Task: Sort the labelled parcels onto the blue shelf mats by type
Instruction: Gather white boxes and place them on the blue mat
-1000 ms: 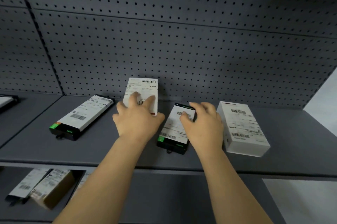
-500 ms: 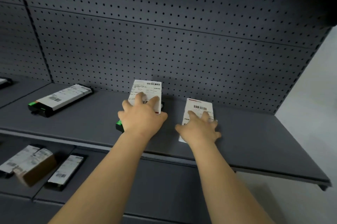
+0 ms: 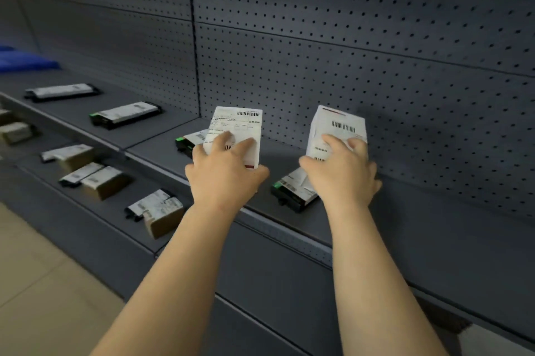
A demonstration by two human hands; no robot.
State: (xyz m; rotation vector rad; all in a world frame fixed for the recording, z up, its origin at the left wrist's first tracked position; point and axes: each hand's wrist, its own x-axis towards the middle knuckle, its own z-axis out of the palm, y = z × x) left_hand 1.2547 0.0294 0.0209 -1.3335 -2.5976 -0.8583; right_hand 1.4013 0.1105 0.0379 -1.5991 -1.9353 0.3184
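Observation:
My left hand (image 3: 224,174) grips a white labelled box (image 3: 237,127), lifted clear of the grey shelf (image 3: 289,222). My right hand (image 3: 341,179) grips a second white labelled box (image 3: 338,124), also raised. Beneath the left box lies a flat black parcel with a green tab (image 3: 189,140). Another flat black parcel with a green tab (image 3: 292,192) lies on the shelf under my right hand. A blue mat (image 3: 26,62) shows at the far left.
More flat black parcels (image 3: 126,114) (image 3: 62,91) lie along the shelf to the left. The lower shelf holds brown cartons with labels (image 3: 160,215) (image 3: 98,180). A perforated back panel (image 3: 376,80) rises behind the shelf. Beige floor (image 3: 43,283) is at lower left.
Both hands have lifted their white boxes off the shelf, uncovering the flat black parcels beneath. My view has swung to the right, so the shelf now runs off to the left.

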